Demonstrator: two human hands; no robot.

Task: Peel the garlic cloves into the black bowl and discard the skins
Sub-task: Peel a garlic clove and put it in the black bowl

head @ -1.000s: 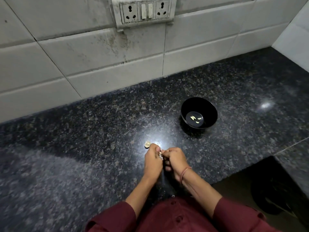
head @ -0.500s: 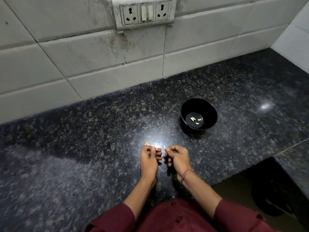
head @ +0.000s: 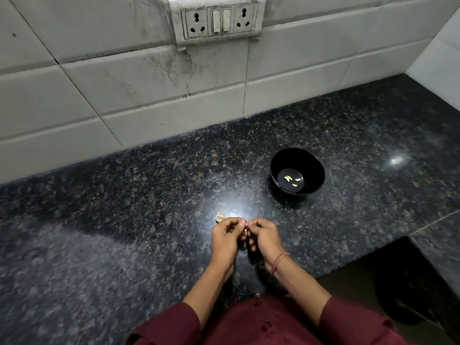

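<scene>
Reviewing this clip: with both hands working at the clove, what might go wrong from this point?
1. Both the left hand and right hand pinch the garlic clove over the countertop, apart from the black bowl; it may slip and land outside.
2. Skin scraps could fall on the speckled stone and go unnoticed.
3. The loose garlic piece just beyond the left hand might get knocked away.

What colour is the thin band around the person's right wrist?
The thin thread band is reddish-pink; the head view, the only one, shows it clearly.
</scene>
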